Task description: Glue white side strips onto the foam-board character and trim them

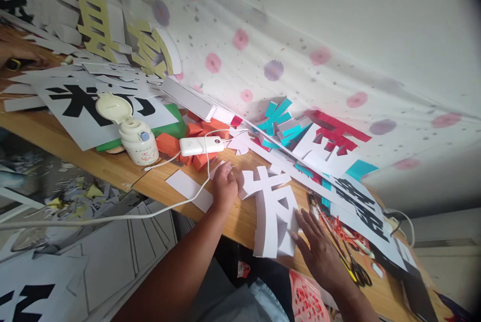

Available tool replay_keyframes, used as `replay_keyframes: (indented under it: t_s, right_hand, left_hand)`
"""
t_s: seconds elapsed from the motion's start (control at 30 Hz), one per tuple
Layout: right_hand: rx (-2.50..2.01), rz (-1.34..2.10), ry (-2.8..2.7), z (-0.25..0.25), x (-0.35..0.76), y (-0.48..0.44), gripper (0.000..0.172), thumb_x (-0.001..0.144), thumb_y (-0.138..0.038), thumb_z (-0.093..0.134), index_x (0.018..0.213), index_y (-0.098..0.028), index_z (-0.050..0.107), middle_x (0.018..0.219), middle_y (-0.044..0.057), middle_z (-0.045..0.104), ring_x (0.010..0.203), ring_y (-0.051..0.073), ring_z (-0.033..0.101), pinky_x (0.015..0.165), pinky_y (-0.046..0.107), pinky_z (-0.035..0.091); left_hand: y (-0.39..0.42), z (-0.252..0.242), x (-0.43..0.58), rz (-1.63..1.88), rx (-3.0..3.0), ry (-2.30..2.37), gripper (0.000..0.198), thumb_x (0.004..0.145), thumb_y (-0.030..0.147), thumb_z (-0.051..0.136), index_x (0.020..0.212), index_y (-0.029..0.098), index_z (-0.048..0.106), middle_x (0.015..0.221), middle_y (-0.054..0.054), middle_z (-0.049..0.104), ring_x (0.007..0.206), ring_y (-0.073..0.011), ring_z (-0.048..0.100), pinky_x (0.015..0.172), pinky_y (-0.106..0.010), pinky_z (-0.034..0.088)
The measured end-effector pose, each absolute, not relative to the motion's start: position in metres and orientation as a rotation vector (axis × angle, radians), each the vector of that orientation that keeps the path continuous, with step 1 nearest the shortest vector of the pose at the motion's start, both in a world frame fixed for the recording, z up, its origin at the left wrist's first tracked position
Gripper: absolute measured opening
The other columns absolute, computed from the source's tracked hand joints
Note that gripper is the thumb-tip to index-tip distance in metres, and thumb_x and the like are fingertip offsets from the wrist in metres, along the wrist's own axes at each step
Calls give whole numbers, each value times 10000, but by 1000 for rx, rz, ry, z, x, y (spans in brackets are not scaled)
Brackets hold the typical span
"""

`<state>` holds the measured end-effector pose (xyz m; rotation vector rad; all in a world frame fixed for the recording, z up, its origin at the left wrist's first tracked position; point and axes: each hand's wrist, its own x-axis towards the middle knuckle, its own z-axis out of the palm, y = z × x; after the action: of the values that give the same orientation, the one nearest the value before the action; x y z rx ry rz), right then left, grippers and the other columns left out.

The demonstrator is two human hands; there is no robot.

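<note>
Both hands lay flat, fingers spread: left hand (224,185) and right hand (314,242) pressing the white letter (271,209) (flimsy foam), which could crease under uneven pressure.

L hand (224,184) is being held palm-down, fingers curled in w/ tips bunched at the far side, wrist straight. L forearm is being extended bare from lower centre of view, running diag. up to the wrist. R hand (318,248) is being laid flat, palm-down, fingers spread & pointed up-left, thumb tucked to the side. R forearm is being brought in from the lower-right corner, only partly seen. Both hands are being kept apart, L farther out than R.
</note>
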<state>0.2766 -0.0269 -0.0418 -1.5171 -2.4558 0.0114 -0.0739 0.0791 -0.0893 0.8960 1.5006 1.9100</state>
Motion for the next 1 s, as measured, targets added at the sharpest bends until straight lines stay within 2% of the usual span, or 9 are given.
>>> replay_keyframes:
  t_s: [0.13,0.27,0.37,0.43,0.5,0.6,0.7,0.8,1.0]
  right_hand:
    - [-1529,0,-2443,-42,274,-26,639,1178,-525,482,1766,-290,402,1784,113,435,1694,408,309,1308,716,422]
    - [-1540,-29,-2451,-39,271,-25,634,1177,-542,468,1729,-231,476,1761,153,465,1685,415,332,1311,690,427]
    - [-1553,-73,-2456,-38,267,-24,641,1170,-561,472,1699,-204,522,1735,177,498,1665,422,377,1308,675,434]
    - [-1554,-102,-2444,-37,264,-24,646,1166,-569,482,1696,-202,524,1734,177,500,1659,418,392,1312,671,428]
    - [-1542,-115,-2440,-37,262,-24,646,1169,-562,482,1699,-195,515,1738,171,495,1655,409,405,1319,664,416]
    - [-1518,-103,-2450,-34,260,-23,632,1175,-538,479,1690,-175,521,1719,167,525,1638,409,436,1319,646,414]
    - [-1512,-91,-2443,-27,257,-23,612,1165,-516,518,1667,-166,552,1688,170,566,1608,423,474,1302,640,425]
    - [-1506,-80,-2441,-16,250,-25,593,1151,-500,569,1636,-158,585,1660,187,593,1569,426,511,1300,645,410]
    - [-1364,60,-2462,3,232,-40,484,1142,-457,611,1535,-179,663,1536,189,693,1391,381,648,1290,654,392]
  left_hand:
    - [76,-86,-75,1944,1035,1553,312,1024,163,541,1228,229,768,1273,-110,799,1236,-283,751,1156,-519,591]
    - [71,-78,-74,1960,1162,1600,351,1108,239,436,1306,213,725,1287,-131,794,1219,-267,765,1129,-501,616]
    - [58,-67,-66,1921,1333,1613,344,1108,297,487,1343,221,727,1344,-138,784,1308,-295,731,1191,-532,575]
    - [44,-59,-58,1788,1626,1621,359,1093,328,548,1388,221,722,1461,-150,740,1442,-329,651,1282,-570,487]
    - [30,-53,-50,1504,2033,1672,421,1100,368,567,1472,208,679,1583,-168,659,1558,-355,545,1352,-604,380]
    - [16,-50,-44,1068,2399,1791,531,1118,399,541,1587,153,580,1694,-214,536,1629,-384,448,1359,-624,351]
    - [15,-49,-47,874,2518,1833,555,1125,340,489,1629,109,528,1733,-229,474,1653,-380,409,1352,-598,370]
    - [23,-48,-57,797,2574,1814,534,1114,234,433,1628,139,544,1726,-190,503,1655,-340,415,1370,-565,352]
    - [52,-42,-83,746,2499,1711,697,961,-5,384,1601,167,601,1720,-144,518,1649,-302,432,1350,-570,388]
